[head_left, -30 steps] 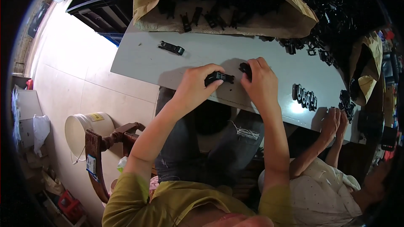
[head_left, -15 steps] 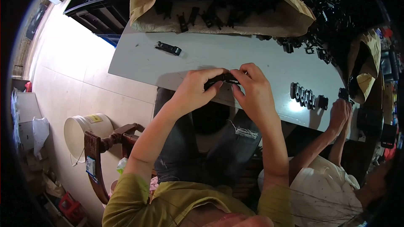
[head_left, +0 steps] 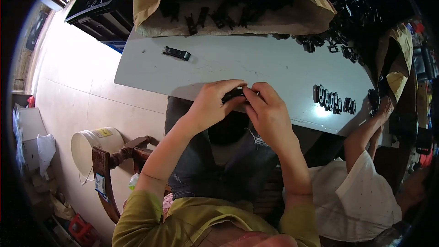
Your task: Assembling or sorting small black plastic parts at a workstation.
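Over the near edge of the white table [head_left: 215, 66], a small black plastic part [head_left: 233, 94] sits between my two hands. My left hand [head_left: 214, 102] is closed round its left side. The fingers of my right hand [head_left: 269, 108] pinch at its right end and cover much of it. A similar long black part [head_left: 177, 53] lies alone farther off to the left. To the right, a row of black parts [head_left: 327, 99] stands side by side, with a smaller group [head_left: 350, 105] beside it.
An open brown paper sack [head_left: 151, 24] of black pieces lies along the table's far side. Loose black parts [head_left: 350, 13] are heaped at the far right. A co-worker's hand [head_left: 385, 106] is by the right end. A black crate [head_left: 103, 18], white bucket [head_left: 87, 146] and wooden chair [head_left: 101, 169] are leftward.
My right hand has shifted slightly left and down, its fingers closer round the part, which is turned a little. The co-worker's hand has moved right and farther away from the row.
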Demonstrator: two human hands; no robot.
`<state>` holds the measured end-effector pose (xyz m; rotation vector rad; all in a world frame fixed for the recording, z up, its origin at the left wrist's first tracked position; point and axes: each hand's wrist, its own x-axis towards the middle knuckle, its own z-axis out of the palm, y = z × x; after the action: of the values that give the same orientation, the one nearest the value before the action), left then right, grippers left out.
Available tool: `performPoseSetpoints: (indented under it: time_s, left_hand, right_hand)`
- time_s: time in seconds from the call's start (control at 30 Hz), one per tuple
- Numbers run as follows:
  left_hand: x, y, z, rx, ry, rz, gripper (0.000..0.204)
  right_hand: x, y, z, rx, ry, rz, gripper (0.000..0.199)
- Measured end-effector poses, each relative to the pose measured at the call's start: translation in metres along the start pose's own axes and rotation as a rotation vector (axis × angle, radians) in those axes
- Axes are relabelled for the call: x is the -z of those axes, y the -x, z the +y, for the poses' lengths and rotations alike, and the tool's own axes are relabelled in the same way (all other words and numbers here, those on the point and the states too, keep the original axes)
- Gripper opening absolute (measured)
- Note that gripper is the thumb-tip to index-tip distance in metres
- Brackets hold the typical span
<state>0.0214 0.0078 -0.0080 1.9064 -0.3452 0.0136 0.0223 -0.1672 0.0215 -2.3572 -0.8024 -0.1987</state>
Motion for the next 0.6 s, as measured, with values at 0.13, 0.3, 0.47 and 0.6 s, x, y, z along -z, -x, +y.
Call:
performPoseSetpoints:
  time_s: [0.13, 0.3, 0.47, 0.6]
  left_hand:
    - [0.003, 0.005, 0.005, 0.044, 0.016, -0.056, 0.043]
    - [0.010, 0.010, 0.016, 0.028, 0.193, -0.172, 0.048]
    - [0.014, 0.026, 0.008, -0.018, 0.219, -0.228, 0.045]
    - [0.021, 0.034, 0.013, -0.010, 0.167, -0.328, 0.042]
  right_hand:
    - [0.008, 0.005, 0.005, -0.262, -0.332, -0.021, 0.035]
    - [0.009, 0.024, 0.014, -0.409, -0.570, -0.305, 0.034]
    - [0.005, 0.042, 0.002, -0.301, -0.731, -0.222, 0.031]
    - [-0.005, 0.064, 0.007, -0.163, -0.665, -0.203, 0.026]
